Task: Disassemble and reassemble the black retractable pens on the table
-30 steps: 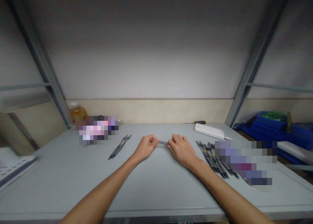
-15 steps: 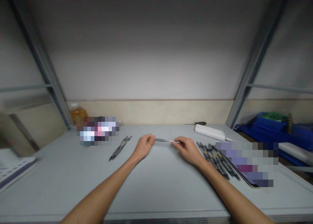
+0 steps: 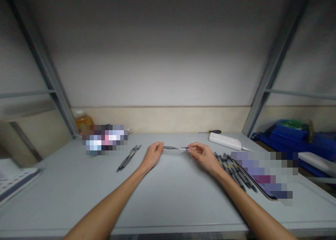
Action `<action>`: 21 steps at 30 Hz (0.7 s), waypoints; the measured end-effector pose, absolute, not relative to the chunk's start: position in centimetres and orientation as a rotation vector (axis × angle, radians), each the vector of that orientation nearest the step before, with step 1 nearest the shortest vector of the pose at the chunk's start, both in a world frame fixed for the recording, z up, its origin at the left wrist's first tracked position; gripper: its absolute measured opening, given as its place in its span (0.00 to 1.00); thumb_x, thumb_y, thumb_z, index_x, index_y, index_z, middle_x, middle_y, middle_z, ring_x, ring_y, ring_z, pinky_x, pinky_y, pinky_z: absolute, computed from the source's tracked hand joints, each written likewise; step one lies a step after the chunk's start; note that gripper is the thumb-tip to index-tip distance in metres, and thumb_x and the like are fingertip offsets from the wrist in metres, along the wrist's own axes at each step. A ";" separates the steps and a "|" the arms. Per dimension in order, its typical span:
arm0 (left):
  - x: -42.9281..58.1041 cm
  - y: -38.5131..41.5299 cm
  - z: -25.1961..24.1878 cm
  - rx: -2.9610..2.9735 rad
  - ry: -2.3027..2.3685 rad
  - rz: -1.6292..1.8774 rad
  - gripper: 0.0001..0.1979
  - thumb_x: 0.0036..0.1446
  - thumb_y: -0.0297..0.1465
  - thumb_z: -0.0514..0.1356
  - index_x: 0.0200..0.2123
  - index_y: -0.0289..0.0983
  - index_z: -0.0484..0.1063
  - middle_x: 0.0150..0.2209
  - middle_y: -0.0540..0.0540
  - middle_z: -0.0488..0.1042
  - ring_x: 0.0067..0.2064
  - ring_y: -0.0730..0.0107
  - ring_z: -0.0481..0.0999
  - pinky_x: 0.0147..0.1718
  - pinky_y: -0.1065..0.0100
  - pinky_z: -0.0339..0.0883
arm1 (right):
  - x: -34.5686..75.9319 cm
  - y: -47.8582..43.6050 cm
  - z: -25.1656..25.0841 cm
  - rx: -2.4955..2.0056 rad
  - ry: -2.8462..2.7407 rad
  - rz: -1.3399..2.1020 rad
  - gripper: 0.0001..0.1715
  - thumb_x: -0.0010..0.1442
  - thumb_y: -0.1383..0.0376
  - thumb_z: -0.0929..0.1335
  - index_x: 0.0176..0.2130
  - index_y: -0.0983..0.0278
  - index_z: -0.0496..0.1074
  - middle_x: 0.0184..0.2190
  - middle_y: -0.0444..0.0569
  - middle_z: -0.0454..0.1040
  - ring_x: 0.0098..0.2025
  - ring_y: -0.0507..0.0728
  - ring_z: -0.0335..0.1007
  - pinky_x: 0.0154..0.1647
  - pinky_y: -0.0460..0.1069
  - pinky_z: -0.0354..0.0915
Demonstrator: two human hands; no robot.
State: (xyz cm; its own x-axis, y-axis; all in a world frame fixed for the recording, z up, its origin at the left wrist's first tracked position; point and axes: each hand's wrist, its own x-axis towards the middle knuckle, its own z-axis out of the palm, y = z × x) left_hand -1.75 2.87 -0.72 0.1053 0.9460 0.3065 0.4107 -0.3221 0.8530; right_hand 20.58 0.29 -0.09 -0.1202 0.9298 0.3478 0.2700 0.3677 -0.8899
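My left hand (image 3: 153,154) is closed on a grey pen barrel (image 3: 168,147), which points right, a little above the table. A thin, shiny refill (image 3: 179,148) sticks out of the barrel's right end. Facing it, my right hand (image 3: 203,156) pinches a small dark pen part (image 3: 184,148) around the refill's far end. Fingers hide most of that part. Two grey pens (image 3: 128,158) lie left of my left hand. Beside my right wrist is a row of several grey pens (image 3: 236,171), partly covered by the hand and forearm.
A white power strip (image 3: 225,141) and a screwdriver (image 3: 214,132) lie at the back right. Right of the pen row is a blurred-out flat purple item (image 3: 258,173). A bottle of amber liquid (image 3: 84,122) stands back left. Blue bins (image 3: 286,131) are beyond the right edge.
My right hand has shifted slightly up, its fingers more spread around the pen part. My left hand has moved slightly left and up with the barrel.
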 end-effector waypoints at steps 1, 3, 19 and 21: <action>-1.7 2.9 -0.7 1.806 1.326 1.182 0.21 0.53 0.47 0.47 0.18 0.37 0.58 0.15 0.54 0.57 0.20 0.75 0.57 0.21 0.72 0.49 | 20.6 0.4 -0.2 -1.079 -1.602 0.812 0.17 0.48 0.56 0.68 0.35 0.66 0.70 0.22 0.44 0.69 0.22 0.50 0.62 0.22 0.45 0.59; -1.7 2.9 -0.8 1.805 1.332 1.181 0.21 0.53 0.46 0.47 0.18 0.37 0.58 0.16 0.54 0.57 0.20 0.75 0.57 0.21 0.72 0.49 | 20.7 0.5 -0.4 -1.081 -1.588 0.785 0.20 0.47 0.57 0.69 0.38 0.66 0.69 0.24 0.45 0.70 0.24 0.51 0.64 0.23 0.45 0.60; -1.3 2.6 -0.6 1.452 1.292 1.128 0.24 0.48 0.51 0.49 0.14 0.39 0.51 0.11 0.58 0.48 0.15 0.81 0.46 0.16 0.72 0.39 | 20.5 -0.1 0.2 -1.026 -1.608 0.607 0.12 0.48 0.59 0.69 0.30 0.65 0.72 0.31 0.51 0.72 0.32 0.55 0.67 0.29 0.47 0.64; -1.3 2.6 -0.6 1.420 1.294 1.128 0.24 0.48 0.51 0.50 0.14 0.39 0.50 0.11 0.58 0.47 0.14 0.81 0.45 0.16 0.72 0.39 | 20.5 -0.2 0.3 -0.999 -1.640 0.572 0.10 0.49 0.60 0.68 0.29 0.65 0.71 0.31 0.51 0.72 0.32 0.54 0.67 0.29 0.47 0.64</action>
State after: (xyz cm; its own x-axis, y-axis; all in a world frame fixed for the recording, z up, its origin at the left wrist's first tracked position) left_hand -1.27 2.59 -0.56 0.0435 0.9973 0.0599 0.1951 -0.0673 0.9785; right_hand 20.46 -0.18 0.31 -0.0667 0.8384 0.5409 0.3203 0.5314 -0.7842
